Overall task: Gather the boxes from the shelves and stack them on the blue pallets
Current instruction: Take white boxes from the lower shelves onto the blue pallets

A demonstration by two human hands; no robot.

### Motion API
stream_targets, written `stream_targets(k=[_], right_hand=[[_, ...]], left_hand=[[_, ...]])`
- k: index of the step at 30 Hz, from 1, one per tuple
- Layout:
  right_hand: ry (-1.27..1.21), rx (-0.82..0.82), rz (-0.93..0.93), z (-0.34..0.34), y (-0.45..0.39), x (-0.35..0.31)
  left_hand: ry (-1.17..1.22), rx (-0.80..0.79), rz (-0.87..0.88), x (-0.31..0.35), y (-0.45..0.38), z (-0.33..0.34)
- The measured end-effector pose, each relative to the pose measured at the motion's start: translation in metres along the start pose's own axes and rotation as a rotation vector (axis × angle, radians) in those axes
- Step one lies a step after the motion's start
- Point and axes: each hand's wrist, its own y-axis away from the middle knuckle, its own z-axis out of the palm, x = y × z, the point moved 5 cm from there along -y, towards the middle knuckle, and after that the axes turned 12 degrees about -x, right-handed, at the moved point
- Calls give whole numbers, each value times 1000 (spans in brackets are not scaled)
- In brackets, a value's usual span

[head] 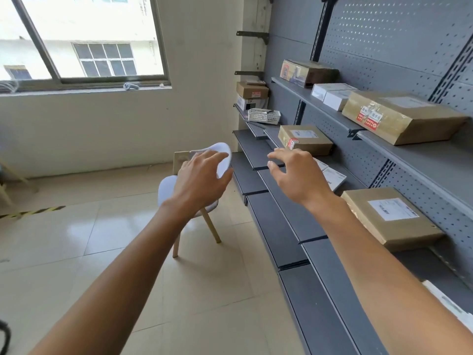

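Both my arms reach forward toward grey wall shelves (302, 221) on the right. My left hand (202, 180) hovers over a white chair, fingers relaxed and holding nothing. My right hand (299, 172) is spread open just in front of a small brown box (304, 139) on the middle shelf, not touching it. A flat white parcel (332, 175) lies partly hidden behind that hand. Nearer to me on the same shelf sits a brown box with a white label (391, 219). The upper shelf carries a large taped brown box (401, 116), white boxes (332, 94) and a dark box (307, 71). No blue pallet is in view.
A white chair (169, 188) with wooden legs stands on the tiled floor, close to the shelf front. At the far end of the shelves are a white plastic basket (263, 115) and two small stacked boxes (252, 94). A window fills the upper left; yellow-black tape (33, 212) marks the floor.
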Motion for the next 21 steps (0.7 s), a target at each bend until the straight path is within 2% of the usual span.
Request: stream_targets(k=[9,21], right_hand=[[-39,-5,81,25,-98,87],[-40,95,241,-20,-208,221]], left_hand=[[-19,-77,44,-11,-122,50],[-29,-136,135,28,-312,101]])
